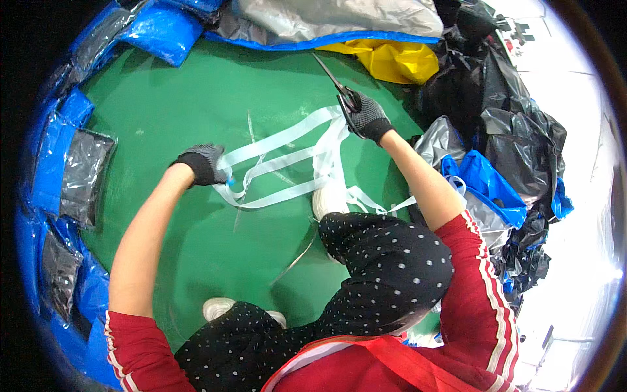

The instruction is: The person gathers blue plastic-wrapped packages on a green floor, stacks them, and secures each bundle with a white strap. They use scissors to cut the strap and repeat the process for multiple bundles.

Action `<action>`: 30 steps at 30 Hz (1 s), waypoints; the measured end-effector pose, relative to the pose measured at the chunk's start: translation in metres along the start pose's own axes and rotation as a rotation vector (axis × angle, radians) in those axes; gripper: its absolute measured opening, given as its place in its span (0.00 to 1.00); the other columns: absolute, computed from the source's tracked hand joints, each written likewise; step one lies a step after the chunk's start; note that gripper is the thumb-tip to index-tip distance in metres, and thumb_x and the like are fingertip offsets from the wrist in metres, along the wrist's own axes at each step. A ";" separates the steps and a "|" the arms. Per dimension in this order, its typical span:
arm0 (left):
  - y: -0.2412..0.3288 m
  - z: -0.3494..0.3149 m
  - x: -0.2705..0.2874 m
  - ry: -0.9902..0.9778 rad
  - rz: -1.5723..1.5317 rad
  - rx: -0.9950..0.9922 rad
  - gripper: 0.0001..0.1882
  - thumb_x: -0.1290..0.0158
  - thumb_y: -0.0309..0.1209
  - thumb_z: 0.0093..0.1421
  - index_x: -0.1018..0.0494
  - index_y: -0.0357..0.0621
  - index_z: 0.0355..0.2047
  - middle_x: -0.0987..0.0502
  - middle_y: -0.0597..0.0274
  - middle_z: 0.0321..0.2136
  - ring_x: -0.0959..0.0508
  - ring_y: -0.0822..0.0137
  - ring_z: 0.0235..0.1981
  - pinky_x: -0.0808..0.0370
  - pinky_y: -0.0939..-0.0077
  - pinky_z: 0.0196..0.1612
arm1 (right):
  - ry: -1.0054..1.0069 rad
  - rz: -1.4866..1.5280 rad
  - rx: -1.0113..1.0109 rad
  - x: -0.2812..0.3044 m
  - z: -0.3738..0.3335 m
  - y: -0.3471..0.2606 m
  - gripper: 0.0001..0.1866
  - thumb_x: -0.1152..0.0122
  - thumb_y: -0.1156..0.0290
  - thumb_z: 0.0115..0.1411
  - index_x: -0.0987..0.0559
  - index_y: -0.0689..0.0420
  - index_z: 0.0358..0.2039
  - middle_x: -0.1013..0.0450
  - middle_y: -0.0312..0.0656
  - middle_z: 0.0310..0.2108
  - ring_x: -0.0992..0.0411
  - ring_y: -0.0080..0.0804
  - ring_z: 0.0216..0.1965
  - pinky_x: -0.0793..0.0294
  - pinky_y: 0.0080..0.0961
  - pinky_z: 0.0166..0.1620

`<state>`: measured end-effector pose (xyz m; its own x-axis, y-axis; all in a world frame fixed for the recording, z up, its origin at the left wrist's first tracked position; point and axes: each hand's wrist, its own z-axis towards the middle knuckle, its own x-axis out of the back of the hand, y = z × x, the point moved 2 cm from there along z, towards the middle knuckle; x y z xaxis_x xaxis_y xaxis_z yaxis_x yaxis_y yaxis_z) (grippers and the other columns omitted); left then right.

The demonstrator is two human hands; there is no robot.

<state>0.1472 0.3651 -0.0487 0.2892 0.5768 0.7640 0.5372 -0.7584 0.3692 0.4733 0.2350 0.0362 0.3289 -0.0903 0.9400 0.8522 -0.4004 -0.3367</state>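
My left hand [202, 164], in a grey and black glove, is closed on one end of a long white flat strap [284, 140]. A bit of blue shows beside its fingers. Several lengths of the strap run across to my right hand [368, 117], gloved the same way. That hand grips black-handled scissors [341, 88], whose blades point up and to the left, away from me. The strap passes just below the scissors; whether the right fingers also pinch it is hidden. More strap bunches by my white shoe [330, 202] and trails off to the right.
Folded blue packs [163, 31] in clear wrap line the left side of the green floor [163, 104]. A silver sheet with blue edging [339, 19] and a yellow sheet [398, 60] lie at the far side. Black sheeting [516, 144] is heaped on the right.
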 end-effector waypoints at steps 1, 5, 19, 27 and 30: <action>0.015 0.000 0.008 0.265 -0.021 -0.002 0.41 0.44 0.53 0.43 0.40 0.45 0.54 0.34 0.46 0.51 0.32 0.50 0.51 0.33 0.63 0.51 | 0.030 -0.067 0.008 0.012 0.003 -0.013 0.20 0.53 0.54 0.56 0.27 0.58 0.39 0.28 0.55 0.30 0.31 0.55 0.34 0.31 0.39 0.37; 0.071 -0.002 0.056 0.787 -0.514 -0.199 0.51 0.42 0.54 0.43 0.53 0.42 0.60 0.44 0.43 0.56 0.36 0.48 0.54 0.36 0.65 0.54 | 0.121 0.079 0.236 0.054 0.027 -0.093 0.19 0.51 0.56 0.56 0.26 0.59 0.37 0.28 0.55 0.30 0.30 0.54 0.33 0.31 0.38 0.36; -0.027 -0.110 0.138 0.786 -0.939 -0.203 0.16 0.45 0.41 0.52 0.29 0.38 0.28 0.35 0.68 0.14 0.35 0.77 0.10 0.39 0.80 0.12 | -0.092 -0.489 0.715 0.115 0.089 -0.271 0.18 0.45 0.58 0.54 0.25 0.57 0.39 0.27 0.53 0.33 0.28 0.43 0.33 0.30 0.30 0.40; -0.076 -0.156 0.127 0.778 -0.309 0.170 0.27 0.43 0.39 0.45 0.31 0.40 0.45 0.28 0.46 0.41 0.27 0.52 0.42 0.31 0.67 0.46 | 0.278 -0.409 0.350 0.123 0.074 -0.208 0.22 0.46 0.46 0.50 0.22 0.47 0.39 0.26 0.48 0.28 0.27 0.47 0.32 0.28 0.35 0.38; -0.062 -0.153 0.123 0.942 -0.080 0.122 0.30 0.46 0.34 0.46 0.37 0.45 0.52 0.32 0.48 0.48 0.27 0.50 0.42 0.31 0.66 0.46 | 0.236 -0.277 0.449 0.125 0.065 -0.214 0.15 0.47 0.62 0.55 0.25 0.62 0.34 0.28 0.52 0.25 0.29 0.41 0.26 0.31 0.29 0.33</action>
<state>0.0278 0.4369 0.1036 -0.4808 0.1037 0.8707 0.6223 -0.6593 0.4221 0.3585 0.3691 0.2219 0.0131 -0.2587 0.9659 0.9997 -0.0162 -0.0179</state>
